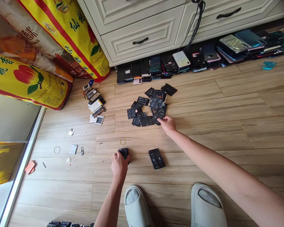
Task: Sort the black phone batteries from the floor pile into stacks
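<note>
- The left hand (119, 165) is low on the wooden floor (227, 104), just ahead of the left slipper (135, 201), with its fingers closed round a small black bundle (123, 153).
- The bundle sticks out of the far side of the fist, so it points away from the person. It looks like stacked phone batteries, though it is too small to be sure.
- The right hand (168, 123) is stretched farther out, at the near right edge of a loose pile of batteries (148, 108).
- Its fingers are drawn narrow, with the tips on one flat battery (157, 117) just left of the hand. I cannot tell whether they grip it or only touch it.
- That battery lies flat, its long axis slanting from near left to far right.
- Between the two hands, a pair of batteries (156, 158) lies side by side. The long axis runs near to far, and the far end leans a little left.
- A rubber band (122, 142) lies just beyond the left hand.
- Farther off, a row of phones (203, 56) lines the foot of a white cabinet (142, 28).
- Yellow sacks (26, 78) stand at the far left.
</note>
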`<state>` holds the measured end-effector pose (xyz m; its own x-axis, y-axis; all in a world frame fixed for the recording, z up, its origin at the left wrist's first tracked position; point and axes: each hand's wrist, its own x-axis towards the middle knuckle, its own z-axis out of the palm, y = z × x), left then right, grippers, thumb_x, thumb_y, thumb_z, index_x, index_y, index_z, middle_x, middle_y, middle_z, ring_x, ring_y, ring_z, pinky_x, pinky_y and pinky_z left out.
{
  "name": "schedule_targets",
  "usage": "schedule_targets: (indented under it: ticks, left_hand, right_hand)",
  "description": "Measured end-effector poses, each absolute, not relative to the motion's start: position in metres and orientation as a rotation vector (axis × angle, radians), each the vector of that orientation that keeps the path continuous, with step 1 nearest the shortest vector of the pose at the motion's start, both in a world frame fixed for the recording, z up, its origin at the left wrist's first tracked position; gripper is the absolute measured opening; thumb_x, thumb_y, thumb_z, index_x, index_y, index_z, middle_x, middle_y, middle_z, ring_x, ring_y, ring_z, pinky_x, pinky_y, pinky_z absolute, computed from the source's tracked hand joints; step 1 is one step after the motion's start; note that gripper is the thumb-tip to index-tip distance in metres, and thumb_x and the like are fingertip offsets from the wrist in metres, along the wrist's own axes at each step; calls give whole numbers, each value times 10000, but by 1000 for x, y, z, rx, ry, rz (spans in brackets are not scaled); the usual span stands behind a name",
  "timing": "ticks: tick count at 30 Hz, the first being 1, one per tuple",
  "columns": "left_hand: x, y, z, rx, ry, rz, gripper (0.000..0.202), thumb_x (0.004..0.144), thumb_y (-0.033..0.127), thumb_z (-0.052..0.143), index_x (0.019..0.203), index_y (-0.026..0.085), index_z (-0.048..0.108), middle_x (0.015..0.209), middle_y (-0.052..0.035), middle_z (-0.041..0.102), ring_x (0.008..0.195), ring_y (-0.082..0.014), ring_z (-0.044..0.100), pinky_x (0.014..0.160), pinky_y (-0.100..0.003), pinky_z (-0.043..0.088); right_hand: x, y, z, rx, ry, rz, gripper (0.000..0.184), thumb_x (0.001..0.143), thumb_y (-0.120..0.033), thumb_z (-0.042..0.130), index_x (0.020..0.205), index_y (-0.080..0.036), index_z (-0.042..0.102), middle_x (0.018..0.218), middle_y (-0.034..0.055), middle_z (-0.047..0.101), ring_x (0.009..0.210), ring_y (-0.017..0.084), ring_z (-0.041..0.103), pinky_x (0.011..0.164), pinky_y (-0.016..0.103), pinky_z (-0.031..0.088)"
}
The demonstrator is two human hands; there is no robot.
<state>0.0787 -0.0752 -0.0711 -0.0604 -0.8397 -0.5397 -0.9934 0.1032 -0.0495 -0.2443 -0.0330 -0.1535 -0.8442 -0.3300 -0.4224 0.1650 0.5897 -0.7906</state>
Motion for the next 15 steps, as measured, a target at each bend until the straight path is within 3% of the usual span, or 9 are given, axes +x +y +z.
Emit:
schedule_targets:
  ticks: [8, 11, 15]
  left_hand:
    - [89, -77, -78, -1849, 1981, 540, 462, 923, 512, 667, 1212, 170, 552, 1258, -174, 648, 1129, -328, 690, 861, -382, 516]
    - [88, -77, -74, -1870, 1966, 577, 539, 910, 523, 681, 1287, 168, 530, 1291, -185, 639, 1142, -340, 685, 868, -394, 521]
    - [85, -70, -61, -1955, 1966, 587, 772, 881, 581, 696, 1472, 152, 445, 1433, -234, 568, 1178, -380, 664, 908, -469, 531]
  right_hand:
    - [-228, 0, -127, -78, 1878, -1449, 623, 501, -724, 822, 744, -231, 528, 685, -17, 575, 615, 135, 499, 556, 274, 392]
    - [-215, 15, -111, -63, 1761, -1497, 629, 486, -679, 868, 776, -235, 530, 702, -20, 593, 604, 122, 518, 565, 273, 438]
    - [-190, 33, -86, 66, 1506, -1579, 611, 456, -487, 985, 845, -234, 587, 773, -30, 653, 632, 105, 565, 580, 240, 473]
